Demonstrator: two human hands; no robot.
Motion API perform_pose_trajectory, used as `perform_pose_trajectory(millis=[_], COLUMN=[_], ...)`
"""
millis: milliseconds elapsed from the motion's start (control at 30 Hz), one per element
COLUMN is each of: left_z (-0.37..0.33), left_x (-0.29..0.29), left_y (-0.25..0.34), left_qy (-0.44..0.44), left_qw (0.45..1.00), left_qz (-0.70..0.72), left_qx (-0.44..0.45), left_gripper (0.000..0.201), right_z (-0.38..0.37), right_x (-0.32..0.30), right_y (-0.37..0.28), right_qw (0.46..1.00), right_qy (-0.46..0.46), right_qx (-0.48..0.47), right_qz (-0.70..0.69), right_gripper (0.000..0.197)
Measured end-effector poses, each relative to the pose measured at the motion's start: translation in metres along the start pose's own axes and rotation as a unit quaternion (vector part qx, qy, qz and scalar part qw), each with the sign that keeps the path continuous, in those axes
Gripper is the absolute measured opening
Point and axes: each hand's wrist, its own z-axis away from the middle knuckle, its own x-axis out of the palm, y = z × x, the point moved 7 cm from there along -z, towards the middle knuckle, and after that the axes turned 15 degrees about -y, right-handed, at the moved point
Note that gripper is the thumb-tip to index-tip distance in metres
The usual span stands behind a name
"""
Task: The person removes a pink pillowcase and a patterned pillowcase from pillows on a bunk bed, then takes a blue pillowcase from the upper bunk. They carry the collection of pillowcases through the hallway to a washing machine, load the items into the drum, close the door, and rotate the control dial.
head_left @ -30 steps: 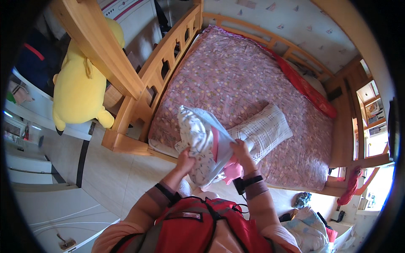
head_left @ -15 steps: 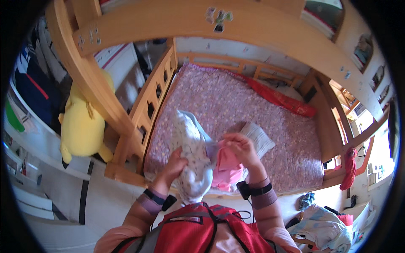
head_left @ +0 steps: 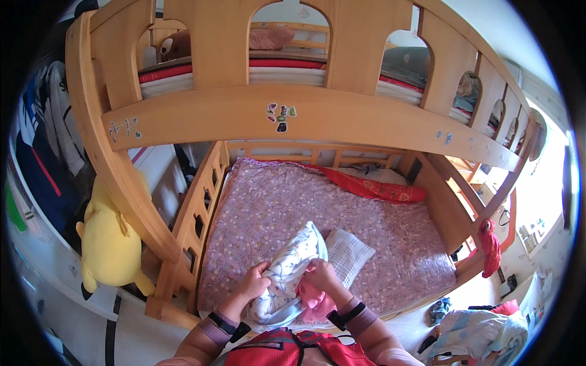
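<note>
A white pillow (head_left: 285,282) with a small dark pattern and a pale blue edge stands tilted at the near side of the lower bunk. My left hand (head_left: 254,283) is closed on its left edge. At its right edge my right hand (head_left: 321,276) is also closed, gripping the pillow's side; its fingertips are partly hidden. Pink cloth (head_left: 314,303) lies bunched below the right hand, against the pillow. Just beyond lies a second pillow (head_left: 353,253), white and grey checked, flat on the purple patterned bedsheet (head_left: 262,201).
The upper bunk's wooden rail (head_left: 342,116) crosses above the bed. A yellow plush toy (head_left: 113,244) leans by the left post. Red folded bedding (head_left: 378,188) lies along the far side. A red cloth (head_left: 490,249) hangs at right, above a heap of pale blue fabric (head_left: 482,334).
The view has tilted up, showing more of the upper bunk. My right hand has moved from above the pink cloth to the pillow's edge and closed there. The pillow now leans rightward.
</note>
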Motion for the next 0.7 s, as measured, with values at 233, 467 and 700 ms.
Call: perform_pose_trajectory(millis=[233,467,700], left_z=[0.003,0.01,0.018], left_x=[-0.002,-0.031,-0.011], left_y=[-0.006,-0.057,-0.029], left_qy=[0.025,0.02,-0.047], left_qw=[0.994,0.983,0.972], left_qz=[-0.07,-0.148,-0.192], left_qx=[-0.08,-0.109,-0.123], left_gripper=[0.044,0.039,0.06], right_z=[0.011,-0.031,-0.041], right_x=[0.002,0.072,0.073], right_y=[-0.024,0.009,-0.034], right_qw=[0.998,0.989,0.97], right_qy=[-0.01,-0.134,-0.059], right_qx=[0.061,-0.019,-0.062], right_qz=[0.025,0.055,-0.229], right_gripper=[0.059,0.023,0.031])
